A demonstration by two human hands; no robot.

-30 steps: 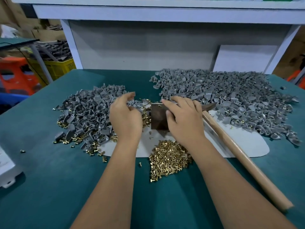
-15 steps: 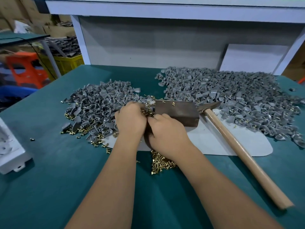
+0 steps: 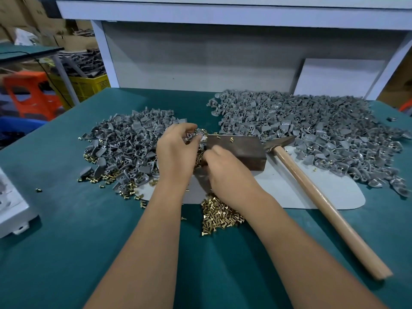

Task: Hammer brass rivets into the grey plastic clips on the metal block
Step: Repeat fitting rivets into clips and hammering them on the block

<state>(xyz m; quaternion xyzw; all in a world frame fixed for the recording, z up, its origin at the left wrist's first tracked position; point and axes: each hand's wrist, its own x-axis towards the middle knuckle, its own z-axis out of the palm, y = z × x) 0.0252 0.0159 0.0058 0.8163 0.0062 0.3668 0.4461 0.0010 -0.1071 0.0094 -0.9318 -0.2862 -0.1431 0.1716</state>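
A white box (image 3: pixel 13 210) sits at the far left edge of a green table (image 3: pixel 66 241), with an orange stool (image 3: pixel 31 94) and a yellow crate (image 3: pixel 87 85) beyond the table's far left corner. A smaller pile of grey plastic clips (image 3: pixel 124 143), brass rivets scattered along its near edge, lies left of centre. The person's left hand (image 3: pixel 176 150) hovers at that pile's right side, fingers curled and pinching a single grey clip (image 3: pixel 192 137) at the fingertips, just beside the left end of the metal block (image 3: pixel 238 150). The right hand (image 3: pixel 227 172) rests against the block's near left corner, its fingers bent; whether they pinch a rivet cannot be told, as the fingertips are blurred. A heap of brass rivets (image 3: pixel 219 216) lies on the table just near of the right wrist. The block stands on a pale grey mat (image 3: pixel 312 192), a few loose rivets on its top face. A wooden-handled hammer (image 3: pixel 323 201) lies untouched to the right, its head touching the block's right end and its handle running toward the near right. The larger pile of clips (image 3: pixel 312 128) spreads across the far right.
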